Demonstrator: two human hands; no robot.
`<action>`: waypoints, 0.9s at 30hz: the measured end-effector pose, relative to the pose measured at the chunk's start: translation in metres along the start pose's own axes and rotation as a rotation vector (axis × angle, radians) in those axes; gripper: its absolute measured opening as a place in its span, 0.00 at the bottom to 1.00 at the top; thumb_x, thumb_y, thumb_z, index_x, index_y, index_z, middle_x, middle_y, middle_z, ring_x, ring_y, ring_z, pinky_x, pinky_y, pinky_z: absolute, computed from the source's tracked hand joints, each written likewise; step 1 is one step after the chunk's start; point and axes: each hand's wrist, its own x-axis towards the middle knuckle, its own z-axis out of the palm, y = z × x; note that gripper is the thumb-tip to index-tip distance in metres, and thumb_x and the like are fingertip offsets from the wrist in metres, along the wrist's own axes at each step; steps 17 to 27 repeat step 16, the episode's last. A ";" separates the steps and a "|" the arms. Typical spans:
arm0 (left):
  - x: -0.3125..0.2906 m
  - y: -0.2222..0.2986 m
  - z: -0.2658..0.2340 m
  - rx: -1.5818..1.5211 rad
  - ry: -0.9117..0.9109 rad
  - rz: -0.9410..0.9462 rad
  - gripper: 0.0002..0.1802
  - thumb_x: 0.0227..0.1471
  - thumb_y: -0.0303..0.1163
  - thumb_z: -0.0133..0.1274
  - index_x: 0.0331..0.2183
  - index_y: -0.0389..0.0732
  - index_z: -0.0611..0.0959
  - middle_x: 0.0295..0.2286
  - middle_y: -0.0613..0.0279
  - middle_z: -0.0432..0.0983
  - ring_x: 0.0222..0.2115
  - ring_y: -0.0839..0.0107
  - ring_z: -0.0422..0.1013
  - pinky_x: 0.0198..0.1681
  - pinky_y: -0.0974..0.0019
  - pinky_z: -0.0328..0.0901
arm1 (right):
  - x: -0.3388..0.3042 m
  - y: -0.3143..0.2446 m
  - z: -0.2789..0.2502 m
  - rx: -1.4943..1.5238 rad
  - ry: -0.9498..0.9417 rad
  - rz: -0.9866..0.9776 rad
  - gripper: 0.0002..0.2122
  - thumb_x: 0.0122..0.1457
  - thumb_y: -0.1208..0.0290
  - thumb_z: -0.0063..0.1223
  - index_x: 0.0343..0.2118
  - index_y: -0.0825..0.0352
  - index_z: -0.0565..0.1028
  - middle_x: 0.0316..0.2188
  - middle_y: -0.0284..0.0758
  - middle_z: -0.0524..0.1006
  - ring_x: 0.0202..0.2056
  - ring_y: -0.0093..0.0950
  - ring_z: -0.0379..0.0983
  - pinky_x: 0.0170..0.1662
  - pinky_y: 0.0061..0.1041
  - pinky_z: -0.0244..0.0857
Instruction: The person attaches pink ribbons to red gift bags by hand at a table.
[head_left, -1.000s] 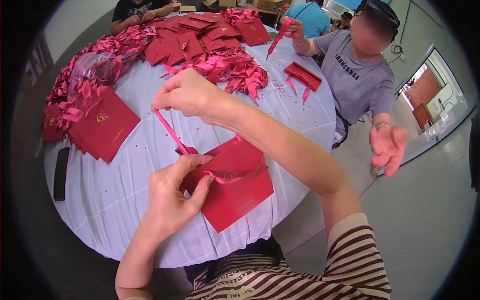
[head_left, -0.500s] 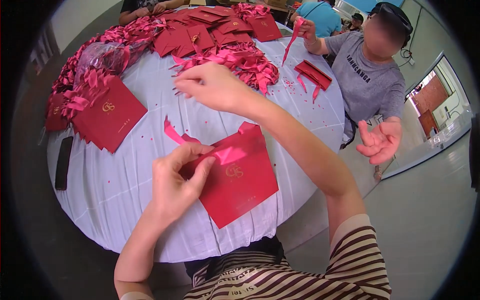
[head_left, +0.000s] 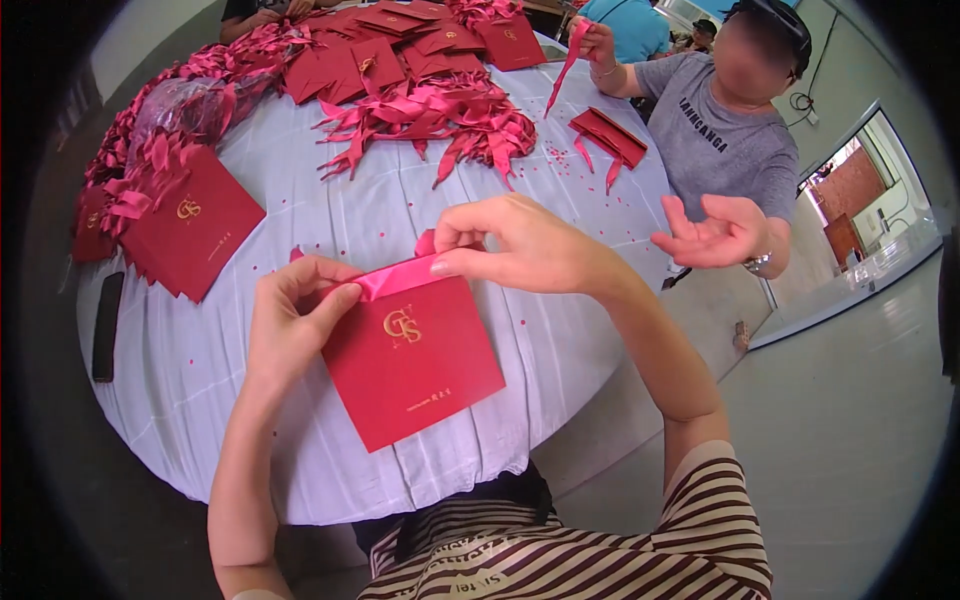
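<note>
A square red paper gift bag (head_left: 425, 365) with a gold emblem is held just above the near part of the table, tilted a little. A pink satin ribbon (head_left: 400, 279) lies flat along its top edge. My left hand (head_left: 295, 315) pinches the bag's top left corner with the ribbon there, thumb in front. At the top right corner, my right hand (head_left: 530, 245) pinches the ribbon between thumb and fingers. Short ribbon ends poke out behind both hands. Part of the bag's upper edge is hidden by my fingers.
Bags with ribbons (head_left: 195, 225) are stacked at left beside a black phone (head_left: 107, 328). Loose pink ribbons (head_left: 440, 120) and more red bags (head_left: 350, 72) cover the far side of the round white-clothed table (head_left: 300, 420). A co-worker (head_left: 715, 130) at right holds a ribbon near another bag (head_left: 610, 137).
My right hand has come down from near the ribbon pile to the bag's top right corner and now pinches the ribbon. The ribbon now lies straight along the bag's top. The co-worker's lower hand has risen.
</note>
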 end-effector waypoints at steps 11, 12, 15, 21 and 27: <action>0.010 -0.017 -0.009 0.228 0.085 0.083 0.04 0.49 0.24 0.56 0.30 0.35 0.82 0.26 0.66 0.74 0.28 0.80 0.68 0.33 0.76 0.63 | -0.057 0.048 0.004 0.433 0.155 0.245 0.07 0.57 0.74 0.52 0.34 0.72 0.76 0.25 0.30 0.76 0.25 0.16 0.70 0.30 0.16 0.64; 0.008 -0.014 -0.009 0.302 0.062 0.087 0.05 0.49 0.25 0.56 0.31 0.36 0.83 0.27 0.65 0.74 0.30 0.78 0.68 0.34 0.74 0.62 | -0.060 0.048 0.011 0.469 0.264 0.243 0.07 0.58 0.74 0.52 0.35 0.73 0.76 0.26 0.31 0.77 0.26 0.17 0.71 0.31 0.16 0.65; 0.012 -0.002 -0.009 0.522 0.011 0.089 0.07 0.51 0.28 0.55 0.34 0.39 0.84 0.29 0.62 0.74 0.35 0.71 0.66 0.39 0.70 0.61 | -0.063 0.046 0.029 0.629 0.484 0.202 0.09 0.57 0.75 0.53 0.38 0.74 0.75 0.28 0.33 0.78 0.28 0.18 0.73 0.32 0.16 0.66; 0.008 0.006 -0.012 0.672 -0.016 0.068 0.09 0.52 0.30 0.54 0.36 0.40 0.84 0.30 0.60 0.75 0.39 0.67 0.66 0.43 0.67 0.60 | -0.064 0.045 0.030 0.629 0.503 0.188 0.11 0.58 0.75 0.52 0.42 0.73 0.74 0.30 0.34 0.78 0.28 0.20 0.74 0.35 0.15 0.67; 0.008 0.006 -0.012 0.672 -0.016 0.068 0.09 0.52 0.30 0.54 0.36 0.40 0.84 0.30 0.60 0.75 0.39 0.67 0.66 0.43 0.67 0.60 | -0.064 0.045 0.030 0.629 0.503 0.188 0.11 0.58 0.75 0.52 0.42 0.73 0.74 0.30 0.34 0.78 0.28 0.20 0.74 0.35 0.15 0.67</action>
